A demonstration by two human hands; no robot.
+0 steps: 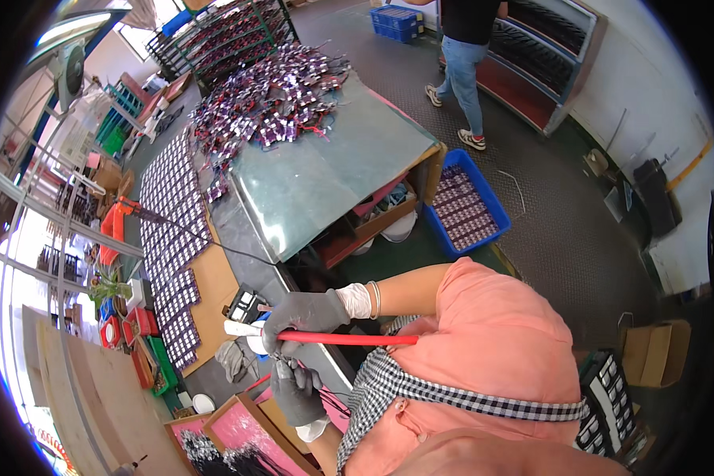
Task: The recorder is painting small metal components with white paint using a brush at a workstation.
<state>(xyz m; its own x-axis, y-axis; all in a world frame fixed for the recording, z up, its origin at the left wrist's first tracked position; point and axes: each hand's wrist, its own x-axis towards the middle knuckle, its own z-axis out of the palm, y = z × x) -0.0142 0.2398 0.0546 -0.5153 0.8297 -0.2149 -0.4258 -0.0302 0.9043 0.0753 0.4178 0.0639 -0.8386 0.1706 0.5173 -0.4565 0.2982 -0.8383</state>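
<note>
My right hand (309,312), in a grey glove with a white cuff, grips a red rod-shaped handle (351,338). A whitish, flattened head (241,329) sticks out past the fingers, above a white round container (256,343). Just below, my left hand (297,390), also grey-gloved, pinches a small part (282,359) between its fingertips, mostly hidden by the glove. Thin black wires (336,400) show beside that hand. A black holder with white squares (245,303) sits beyond my right hand. Close to the container lies a crumpled grey cloth (232,361).
Rows of small white-faced modules (172,238) cover a brown board (217,297). A large heap of wired modules (273,95) lies on the glass-topped table (333,160). Pink-lined trays (244,425) hold wire bundles. A blue crate (467,202) stands on the floor, and a person (464,65) walks by a rack.
</note>
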